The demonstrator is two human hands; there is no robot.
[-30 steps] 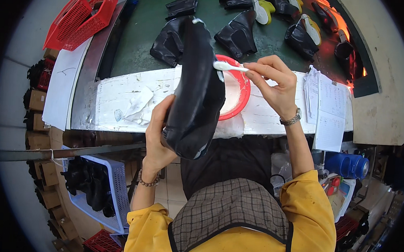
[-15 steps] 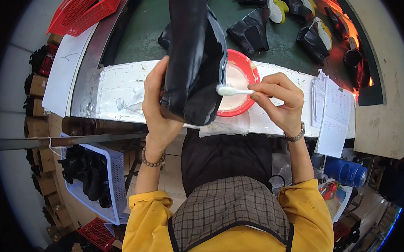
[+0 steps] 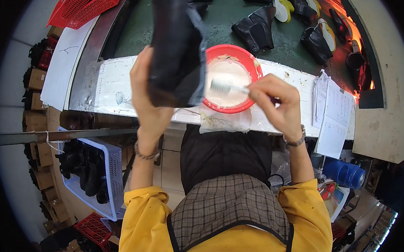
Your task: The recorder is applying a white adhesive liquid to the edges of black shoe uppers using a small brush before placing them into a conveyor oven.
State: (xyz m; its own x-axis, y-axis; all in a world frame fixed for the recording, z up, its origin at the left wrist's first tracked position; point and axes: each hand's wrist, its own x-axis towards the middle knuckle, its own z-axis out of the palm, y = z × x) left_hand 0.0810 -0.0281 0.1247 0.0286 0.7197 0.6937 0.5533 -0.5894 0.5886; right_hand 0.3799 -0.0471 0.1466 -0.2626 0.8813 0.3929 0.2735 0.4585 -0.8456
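Observation:
A tall black boot point(image 3: 176, 48), blurred by motion, is gripped near its lower part by my left hand point(image 3: 149, 92). Its near edge carries a pale, whitish smear down the right side. Between the thumb and fingers of my right hand point(image 3: 277, 100) is a small white brush point(image 3: 226, 87) like a toothbrush. The brush's blurred head is over the whitish paste point(image 3: 229, 68) in a red bowl point(image 3: 229, 110); whether the bristles touch the paste I cannot tell. The bowl stands on a white ledge point(image 3: 279, 113), right of the boot.
Several black boots point(image 3: 256, 29) lie on a green conveyor point(image 3: 133, 37) beyond the ledge, near a red glow. Written sheets point(image 3: 335, 114) hang at the right. A red basket point(image 3: 83, 6), a blue crate point(image 3: 114, 176) of black boots and a blue jug point(image 3: 344, 172) stand around.
The brush has left the boot's edge and moved over the paste in the bowl. My left hand has shifted the boot to the left, farther from the bowl.

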